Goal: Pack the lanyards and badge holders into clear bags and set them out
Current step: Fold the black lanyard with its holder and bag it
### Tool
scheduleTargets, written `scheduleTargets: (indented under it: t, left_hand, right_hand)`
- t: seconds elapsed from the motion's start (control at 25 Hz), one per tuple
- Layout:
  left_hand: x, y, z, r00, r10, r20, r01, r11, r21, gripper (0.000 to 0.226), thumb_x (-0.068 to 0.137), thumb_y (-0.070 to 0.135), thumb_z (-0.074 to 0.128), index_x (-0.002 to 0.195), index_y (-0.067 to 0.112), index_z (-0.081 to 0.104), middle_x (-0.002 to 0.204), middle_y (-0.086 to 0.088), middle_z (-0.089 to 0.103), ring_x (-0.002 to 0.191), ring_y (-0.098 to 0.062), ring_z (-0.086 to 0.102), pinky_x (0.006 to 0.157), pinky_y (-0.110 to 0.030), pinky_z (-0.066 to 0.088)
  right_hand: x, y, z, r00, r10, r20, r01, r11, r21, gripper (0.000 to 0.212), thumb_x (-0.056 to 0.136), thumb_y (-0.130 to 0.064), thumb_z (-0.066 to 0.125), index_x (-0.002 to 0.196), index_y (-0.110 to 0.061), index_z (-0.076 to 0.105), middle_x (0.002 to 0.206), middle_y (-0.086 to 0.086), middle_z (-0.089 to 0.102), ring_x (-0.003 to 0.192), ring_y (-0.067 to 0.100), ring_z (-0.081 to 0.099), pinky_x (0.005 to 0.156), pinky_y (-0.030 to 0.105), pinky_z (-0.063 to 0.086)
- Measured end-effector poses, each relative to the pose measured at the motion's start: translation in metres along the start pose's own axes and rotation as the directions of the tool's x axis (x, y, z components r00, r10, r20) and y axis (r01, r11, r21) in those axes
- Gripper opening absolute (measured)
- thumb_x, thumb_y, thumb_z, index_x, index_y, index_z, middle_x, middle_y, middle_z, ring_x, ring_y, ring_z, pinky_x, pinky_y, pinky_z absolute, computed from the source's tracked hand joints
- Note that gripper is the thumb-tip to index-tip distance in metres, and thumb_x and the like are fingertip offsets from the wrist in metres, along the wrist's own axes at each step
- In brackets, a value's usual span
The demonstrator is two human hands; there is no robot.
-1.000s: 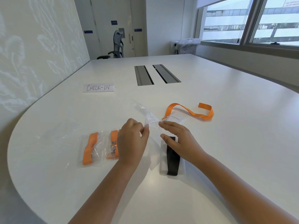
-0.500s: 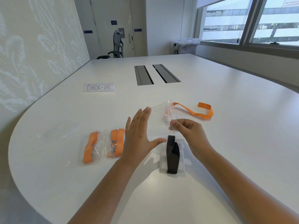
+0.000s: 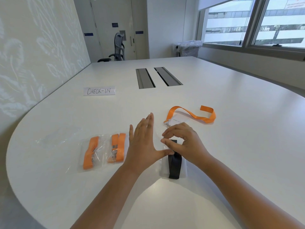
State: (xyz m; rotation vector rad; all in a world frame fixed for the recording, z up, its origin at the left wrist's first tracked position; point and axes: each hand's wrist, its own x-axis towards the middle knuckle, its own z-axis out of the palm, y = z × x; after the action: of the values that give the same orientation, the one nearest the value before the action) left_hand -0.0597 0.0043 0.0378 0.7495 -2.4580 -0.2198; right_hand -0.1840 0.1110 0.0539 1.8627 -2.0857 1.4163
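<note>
My left hand [image 3: 145, 142] is spread flat with straight fingers and the thumb stretched out to the right, lying inside or against a clear bag [image 3: 159, 129] whose film is so faint I can barely trace its edges. My right hand [image 3: 183, 142] pinches the edge of that same bag between curled fingertips and thumb, just to the right of my left hand.

Taking the CHECK-IN sign [image 3: 99, 91] as my landmark: nearer to me than the sign lie two packed bags side by side, the left bagged orange lanyard [image 3: 90, 153] and the right bagged orange lanyard [image 3: 117, 148] touching or nearly so. An empty clear bag [image 3: 56, 138] lies flat further left of these. To the right of the sign and nearer me, a loose orange lanyard [image 3: 192, 115] curls on the white table [image 3: 231, 146], clipped to a badge holder [image 3: 179, 121]. Under my right hand sits a folded black lanyard [image 3: 175, 166] on its own badge holder or bag; I cannot tell which.
</note>
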Motion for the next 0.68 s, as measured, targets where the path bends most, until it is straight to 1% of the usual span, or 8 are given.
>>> scheduleTargets:
  t: [0.12, 0.2, 0.32, 0.44, 0.48, 0.56, 0.6, 0.68]
  left_hand:
    - [0.001, 0.003, 0.000, 1.000, 0.006, 0.010, -0.006, 1.000, -0.012, 0.112, 0.050, 0.088, 0.033, 0.124, 0.047, -0.040, 0.155, 0.001, 0.016, 0.142, -0.019, 0.015, 0.113, -0.046, -0.003]
    - [0.001, 0.006, 0.001, 0.999, 0.022, 0.031, -0.021, 1.000, -0.018, 0.112, 0.050, 0.088, 0.035, 0.123, 0.049, -0.041, 0.155, 0.000, 0.015, 0.142, -0.019, 0.015, 0.113, -0.048, -0.002]
    - [0.001, 0.007, 0.001, 1.000, -0.003, -0.004, 0.003, 1.000, 0.012, 0.108, 0.055, 0.086, 0.032, 0.123, 0.046, -0.041, 0.155, 0.000, 0.016, 0.142, -0.020, 0.018, 0.114, -0.051, 0.003]
    - [0.003, 0.005, -0.002, 0.997, -0.047, -0.065, 0.051, 0.997, 0.055, 0.102, 0.058, 0.084, 0.027, 0.126, 0.039, -0.034, 0.152, 0.000, 0.025, 0.140, -0.019, 0.023, 0.114, -0.052, 0.006]
    - [0.003, 0.005, -0.003, 0.996, -0.039, -0.085, 0.045, 0.996, 0.073, 0.103, 0.059, 0.085, 0.027, 0.128, 0.037, -0.031, 0.151, -0.001, 0.027, 0.139, -0.020, 0.025, 0.114, -0.053, 0.006]
    - [0.001, 0.007, -0.004, 0.994, -0.008, -0.109, 0.020, 0.994, 0.106, 0.107, 0.058, 0.087, 0.025, 0.133, 0.032, -0.027, 0.150, -0.003, 0.029, 0.138, -0.021, 0.028, 0.113, -0.053, 0.008]
    - [0.001, 0.006, -0.006, 0.994, -0.013, -0.105, 0.024, 0.995, 0.101, 0.110, 0.057, 0.089, 0.024, 0.136, 0.030, -0.025, 0.150, -0.003, 0.030, 0.138, -0.021, 0.029, 0.113, -0.053, 0.008]
    - [0.004, 0.000, -0.010, 0.993, -0.067, -0.093, 0.072, 0.996, 0.055, 0.119, 0.052, 0.090, 0.023, 0.143, 0.026, -0.019, 0.150, 0.000, 0.030, 0.138, -0.019, 0.028, 0.114, -0.050, 0.008]
  right_hand:
    - [0.001, -0.004, -0.001, 0.993, 0.094, -0.077, -0.090, 0.995, 0.053, 0.006, 0.078, -0.040, 0.068, 0.075, -0.035, 0.067, 0.071, -0.030, 0.058, 0.082, -0.004, 0.055, 0.068, 0.011, 0.042]
    - [0.000, -0.006, 0.000, 0.988, 0.117, -0.100, -0.110, 0.991, 0.076, 0.007, 0.077, -0.041, 0.068, 0.073, -0.036, 0.064, 0.065, -0.027, 0.058, 0.074, -0.005, 0.056, 0.060, 0.006, 0.043]
    - [-0.001, -0.010, 0.001, 0.989, 0.096, -0.114, -0.090, 0.994, 0.055, 0.008, 0.077, -0.040, 0.068, 0.072, -0.036, 0.064, 0.064, -0.027, 0.057, 0.074, -0.004, 0.055, 0.059, 0.006, 0.042]
    - [-0.001, -0.010, 0.000, 0.984, 0.121, -0.132, -0.114, 0.992, 0.061, 0.014, 0.078, -0.039, 0.068, 0.066, -0.040, 0.060, 0.068, -0.025, 0.059, 0.073, 0.001, 0.054, 0.059, 0.008, 0.039]
    - [-0.001, -0.010, 0.000, 0.978, 0.145, -0.152, -0.133, 0.987, 0.086, 0.017, 0.079, -0.037, 0.068, 0.064, -0.040, 0.060, 0.067, -0.023, 0.061, 0.071, 0.002, 0.054, 0.058, 0.009, 0.039]
    - [-0.001, -0.008, -0.001, 0.955, 0.216, -0.205, -0.175, 0.964, 0.202, 0.018, 0.082, -0.033, 0.066, 0.065, -0.035, 0.063, 0.066, -0.018, 0.065, 0.067, 0.001, 0.055, 0.059, 0.009, 0.040]
    - [0.000, -0.006, -0.002, 0.938, 0.260, -0.229, -0.195, 0.943, 0.270, 0.017, 0.084, -0.030, 0.064, 0.067, -0.030, 0.063, 0.067, -0.016, 0.067, 0.066, 0.000, 0.057, 0.060, 0.009, 0.041]
    - [0.003, -0.003, -0.005, 0.903, 0.345, -0.257, -0.238, 0.898, 0.369, 0.018, 0.090, -0.028, 0.057, 0.072, -0.024, 0.060, 0.069, -0.014, 0.070, 0.065, -0.002, 0.059, 0.063, 0.010, 0.044]
